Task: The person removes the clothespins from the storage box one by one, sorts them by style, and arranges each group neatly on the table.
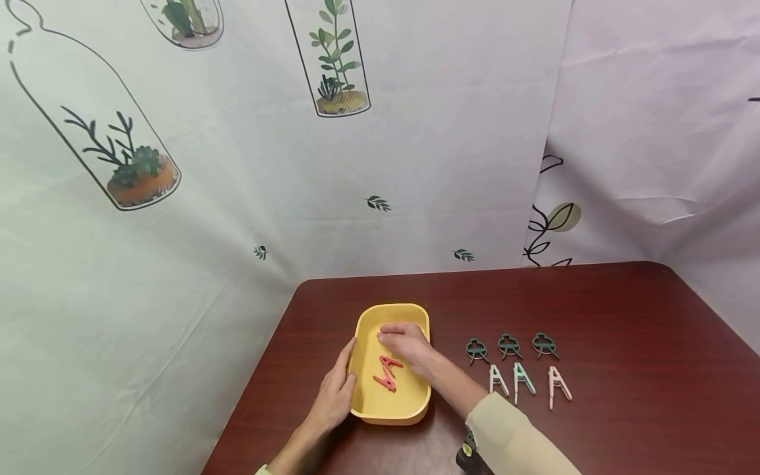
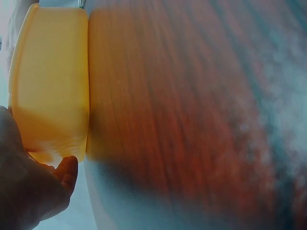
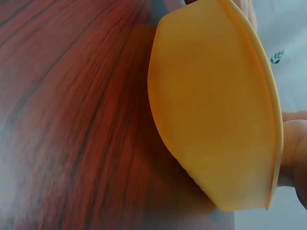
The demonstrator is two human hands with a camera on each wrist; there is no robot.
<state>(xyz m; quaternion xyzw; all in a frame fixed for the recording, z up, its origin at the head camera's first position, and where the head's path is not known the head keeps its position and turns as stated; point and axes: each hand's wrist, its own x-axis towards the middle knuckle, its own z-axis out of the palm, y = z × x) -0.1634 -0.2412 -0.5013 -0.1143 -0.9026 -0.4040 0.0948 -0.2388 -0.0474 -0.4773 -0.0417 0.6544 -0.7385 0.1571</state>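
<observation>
A yellow plastic tub (image 1: pixel 388 412) stands on the table's left half. My left hand (image 1: pixel 334 394) holds its left rim, and the left wrist view shows a fingertip by the outer wall. Over the tub's right rim reaches my right hand (image 1: pixel 406 343), its fingers inside and pointing left. Whether they pinch anything is hidden; in the right wrist view the tub wall (image 3: pixel 211 100) covers most of that hand. Below the right hand, two red clothespins (image 1: pixel 387 379) lie on the tub floor.
Right of the tub, three dark green round clips (image 1: pixel 508 345) form a row on the brown table (image 1: pixel 641 343). Under them lie white, mint (image 1: pixel 522 380) and pale pink (image 1: pixel 557 382) clothespins. A dark object (image 1: pixel 469 458) shows beside the right sleeve. Patterned cloth (image 1: pixel 415 165) hangs behind.
</observation>
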